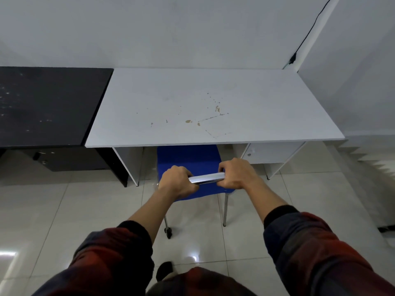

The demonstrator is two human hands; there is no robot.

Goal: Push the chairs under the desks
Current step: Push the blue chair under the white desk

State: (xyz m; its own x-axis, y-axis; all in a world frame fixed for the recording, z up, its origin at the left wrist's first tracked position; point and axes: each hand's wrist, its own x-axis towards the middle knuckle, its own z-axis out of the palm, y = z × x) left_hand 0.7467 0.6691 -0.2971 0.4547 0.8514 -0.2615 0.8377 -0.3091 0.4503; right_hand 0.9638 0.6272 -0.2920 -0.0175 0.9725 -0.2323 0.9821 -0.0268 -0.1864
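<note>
White-walled room, pale glossy tile floor. White surface stood against the wall, its top stained with brown spots; a black surface butted against it on the left. Blue chair sat in the knee gap of the white surface, seat front already under the edge, back part and rear legs out on the floor. Left hand and right hand both gripped the chrome bar at the top of the chair back, fingers clamped round it on each side, arms reaching forward.

Step in hand looked like the final push. To do it well: keep both hands level on the bar, push straight ahead so the chair runs between the white side panel on the left and the drawer unit on the right without clipping either. Gap seemed tight enough on the left that a skewed push could catch a leg. Left rear leg looked to carry a dark foot or castor, right rear leg a plain tip, so it may drag unevenly; steer lightly.

Around: black cable ran down the wall to the surface's far right corner, well clear. A dark shoe showed near the bottom. Dark object at the far right floor edge, cannot tell what.
</note>
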